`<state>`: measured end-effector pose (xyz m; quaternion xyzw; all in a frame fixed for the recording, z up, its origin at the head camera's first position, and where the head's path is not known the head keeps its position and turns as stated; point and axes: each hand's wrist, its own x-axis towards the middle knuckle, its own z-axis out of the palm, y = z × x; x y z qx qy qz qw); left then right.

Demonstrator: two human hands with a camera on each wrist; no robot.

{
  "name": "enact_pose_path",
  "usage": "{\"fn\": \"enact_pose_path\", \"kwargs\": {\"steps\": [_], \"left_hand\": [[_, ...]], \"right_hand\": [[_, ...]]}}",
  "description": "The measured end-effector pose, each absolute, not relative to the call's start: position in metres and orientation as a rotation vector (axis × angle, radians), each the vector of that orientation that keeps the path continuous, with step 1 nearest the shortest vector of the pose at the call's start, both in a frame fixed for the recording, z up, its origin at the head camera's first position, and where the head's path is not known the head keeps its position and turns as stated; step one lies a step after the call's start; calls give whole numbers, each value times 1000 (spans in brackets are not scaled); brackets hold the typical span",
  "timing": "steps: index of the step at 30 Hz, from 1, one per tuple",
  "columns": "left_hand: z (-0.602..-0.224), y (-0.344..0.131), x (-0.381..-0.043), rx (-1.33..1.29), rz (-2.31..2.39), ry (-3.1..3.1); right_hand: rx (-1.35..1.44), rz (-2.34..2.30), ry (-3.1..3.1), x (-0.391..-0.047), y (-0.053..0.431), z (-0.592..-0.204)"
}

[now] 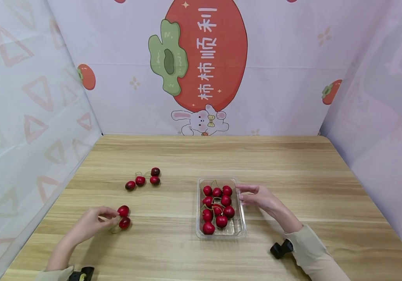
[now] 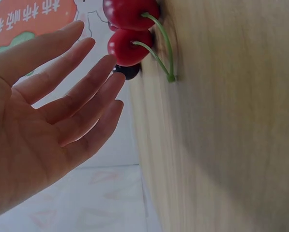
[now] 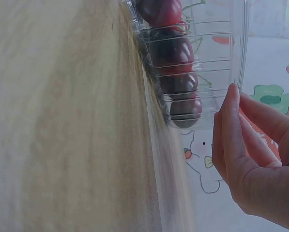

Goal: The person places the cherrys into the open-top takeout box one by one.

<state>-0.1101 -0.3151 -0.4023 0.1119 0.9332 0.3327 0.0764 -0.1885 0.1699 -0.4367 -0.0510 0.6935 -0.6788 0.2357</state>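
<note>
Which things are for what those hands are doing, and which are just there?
Likely part of it:
left hand, by two cherries
right hand, touching the clear tub
cherries in the tub
four cherries farther back

Just there:
wall cloth with rabbit picture
black wrist gadgets

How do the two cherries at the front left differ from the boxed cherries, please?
Place: the front-left pair lies directly on the table, while the boxed cherries sit inside a clear box.
Number: the front-left pair is only two, whereas the boxed cherries are many more.
Layout: the front-left pair lies side by side; the boxed cherries spread over several uneven rows.
Shared: both groups show red skins and green stems.
</note>
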Motion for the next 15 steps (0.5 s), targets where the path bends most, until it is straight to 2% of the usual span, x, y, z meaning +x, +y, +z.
{"fn": "enact_pose_path", "kwargs": {"steps": [15], "left_hand": [[-413, -328, -115, 439, 1048, 2614]], "right_hand": [[-142, -1861, 1907, -188, 170, -436]]}}
